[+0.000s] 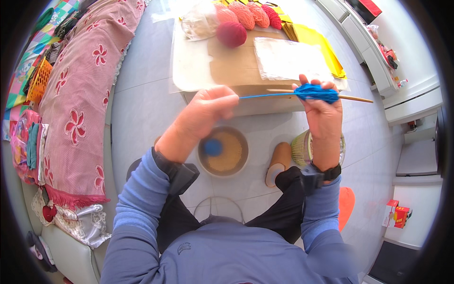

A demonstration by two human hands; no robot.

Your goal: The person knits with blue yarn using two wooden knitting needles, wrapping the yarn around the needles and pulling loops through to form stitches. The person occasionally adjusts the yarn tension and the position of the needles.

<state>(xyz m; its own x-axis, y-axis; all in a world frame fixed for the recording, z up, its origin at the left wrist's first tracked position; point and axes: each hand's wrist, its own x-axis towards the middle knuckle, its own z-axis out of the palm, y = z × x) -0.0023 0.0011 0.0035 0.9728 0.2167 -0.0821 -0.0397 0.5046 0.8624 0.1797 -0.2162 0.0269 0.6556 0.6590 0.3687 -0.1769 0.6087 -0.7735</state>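
Note:
My right hand grips a thin wooden stick with a thick bundle of blue yarn wound around its middle. The stick lies nearly level, and both its ends stick out past the bundle. From the bundle a taut strand of blue yarn runs across to my left hand, whose curled fingers pinch it. Below my left hand a round basin stands on the floor. A blurred blue ball, which looks like yarn, is in it.
Ahead is a low table bearing a dark red yarn ball, several coral skeins, a plastic packet and yellow bags. A green woven basket stands by my right foot. A sofa with a pink cover runs along the left.

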